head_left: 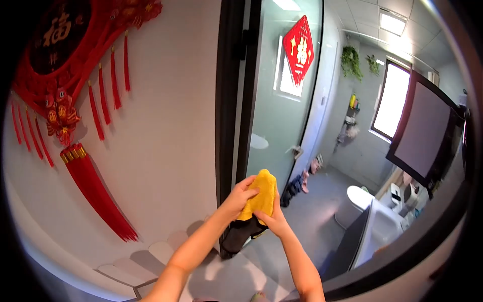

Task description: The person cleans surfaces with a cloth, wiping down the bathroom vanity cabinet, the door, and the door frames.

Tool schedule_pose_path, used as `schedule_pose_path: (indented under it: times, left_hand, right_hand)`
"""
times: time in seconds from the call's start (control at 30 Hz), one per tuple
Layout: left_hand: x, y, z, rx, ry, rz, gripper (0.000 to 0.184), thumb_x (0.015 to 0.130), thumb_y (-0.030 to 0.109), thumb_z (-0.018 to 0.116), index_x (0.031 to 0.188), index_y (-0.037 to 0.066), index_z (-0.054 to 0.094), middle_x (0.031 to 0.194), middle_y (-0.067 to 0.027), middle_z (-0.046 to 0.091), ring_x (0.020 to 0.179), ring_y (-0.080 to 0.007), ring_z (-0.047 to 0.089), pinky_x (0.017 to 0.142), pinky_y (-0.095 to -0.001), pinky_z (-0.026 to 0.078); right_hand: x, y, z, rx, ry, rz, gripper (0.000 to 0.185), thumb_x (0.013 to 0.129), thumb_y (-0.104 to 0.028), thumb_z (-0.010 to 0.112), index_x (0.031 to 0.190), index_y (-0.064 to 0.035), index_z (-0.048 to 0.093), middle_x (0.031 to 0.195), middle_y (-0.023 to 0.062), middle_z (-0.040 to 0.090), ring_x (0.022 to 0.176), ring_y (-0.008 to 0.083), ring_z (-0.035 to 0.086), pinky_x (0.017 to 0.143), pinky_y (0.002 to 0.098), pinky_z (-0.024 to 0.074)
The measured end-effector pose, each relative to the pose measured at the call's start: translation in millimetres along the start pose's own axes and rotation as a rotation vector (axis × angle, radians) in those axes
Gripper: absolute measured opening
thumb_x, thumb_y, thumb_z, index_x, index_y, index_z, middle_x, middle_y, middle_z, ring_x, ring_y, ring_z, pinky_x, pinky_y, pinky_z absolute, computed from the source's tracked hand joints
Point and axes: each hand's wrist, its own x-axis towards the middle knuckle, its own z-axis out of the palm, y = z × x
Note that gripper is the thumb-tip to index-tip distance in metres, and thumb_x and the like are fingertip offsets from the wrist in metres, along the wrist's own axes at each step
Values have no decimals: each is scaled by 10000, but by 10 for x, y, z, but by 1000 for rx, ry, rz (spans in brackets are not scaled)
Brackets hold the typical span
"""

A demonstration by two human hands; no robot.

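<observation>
A folded yellow cloth point(260, 199) is held up in front of me, at the frame of a frosted glass door point(276, 121). My left hand point(239, 198) grips its left side, with the thumb lying across the front. On the right edge, my right hand point(273, 217) pinches it, thumb near the lower corner. Directly beneath the cloth is a dark piece of fabric point(239, 236) with a bit of yellow at its edge. I cannot tell whether it belongs to the same cloth. Fingers behind the cloth are hidden.
Past the doorway are a toilet point(359, 197), a white washbasin point(385, 226) and a mirror point(422, 131). Several shoes point(297, 189) stand along the wall behind the door. A red tasselled hanging point(95, 189) covers part of the left wall. A door handle point(297, 151) sticks out.
</observation>
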Motion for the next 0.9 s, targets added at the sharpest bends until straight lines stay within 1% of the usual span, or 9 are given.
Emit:
schedule_pose_path:
  times: [0.1, 0.13, 0.2, 0.23, 0.4, 0.53, 0.7, 0.87, 0.9]
  left_hand:
    - [460, -132, 149, 344, 123, 104, 387, 957, 47, 573, 1337, -16, 529, 1219, -80, 637, 1136, -164, 598, 959, -302, 480]
    - [584, -140, 157, 537, 183, 156, 384, 957, 65, 580, 1329, -19, 537, 1221, -89, 639, 1146, -172, 594, 963, -312, 476]
    - [721, -71, 127, 610, 271, 185, 378, 968, 108, 582, 1324, -13, 548, 1235, -105, 642, 1166, -181, 589, 976, -323, 469]
    - [742, -33, 74, 643, 333, 262, 370, 978, 95, 572, 1330, -13, 545, 1242, -98, 638, 1152, -174, 592, 996, -320, 466]
    - [789, 372, -64, 678, 555, 534, 255, 1012, 53, 501, 1239, -7, 601, 1151, -68, 657, 1079, -145, 598, 1006, -291, 447]
    - [856, 842, -74, 876, 706, 763, 291, 993, 64, 522, 1274, 45, 594, 1233, -84, 591, 1147, -174, 563, 914, -295, 463]
    - [1070, 1436, -327, 828, 673, 809, 332, 993, 96, 520, 1320, 56, 558, 1309, -106, 530, 1201, -218, 530, 958, -319, 450]
    - [1098, 2061, -404, 852, 598, 876, 399, 991, 136, 529, 1383, 62, 515, 1379, -117, 494, 1272, -264, 492, 1006, -355, 434]
    - [1097, 2210, -420, 951, 587, 970, 426, 1000, 143, 513, 1418, 70, 486, 1429, -108, 469, 1304, -252, 470, 1033, -366, 417]
  right_hand:
    - [374, 66, -407, -34, 183, 9, 688, 947, 31, 546, 1557, -66, 244, 1509, 131, 404, 1400, 226, 393, 1138, 337, 322]
    - [521, 173, -552, -153, 251, -59, 687, 937, 1, 572, 1550, -85, 273, 1352, 138, 548, 1248, 219, 537, 1054, 325, 412]
    - [764, 14, -741, -96, 285, 94, 684, 922, -13, 586, 1538, -112, 305, 1140, 115, 642, 1035, 199, 624, 928, 312, 486]
    - [925, -15, -787, -110, 306, 0, 688, 905, -19, 601, 1526, -133, 329, 986, 92, 660, 892, 175, 634, 837, 306, 509]
    - [1758, -569, -648, -329, 266, -379, 586, 923, -22, 583, 1476, -46, 391, 1356, 182, 507, 1255, 317, 510, 1065, 389, 395]
    - [2486, -1210, -235, -448, 327, -630, 582, 926, -50, 583, 1479, -70, 400, 1394, 174, 472, 1318, 331, 462, 1102, 397, 365]
    - [3398, -2007, 338, -643, 364, -896, 663, 855, -46, 628, 1461, -247, 449, 1400, 119, 430, 1200, 372, 543, 844, 460, 537]
    - [4292, -2546, 848, -975, 689, -986, 597, 847, -61, 648, 1397, -248, 513, 1373, 98, 427, 1205, 332, 530, 844, 439, 557]
    - [4373, -2565, 920, -1000, 670, -880, 592, 839, -64, 655, 1388, -241, 520, 1348, 97, 433, 1213, 332, 510, 854, 441, 560]
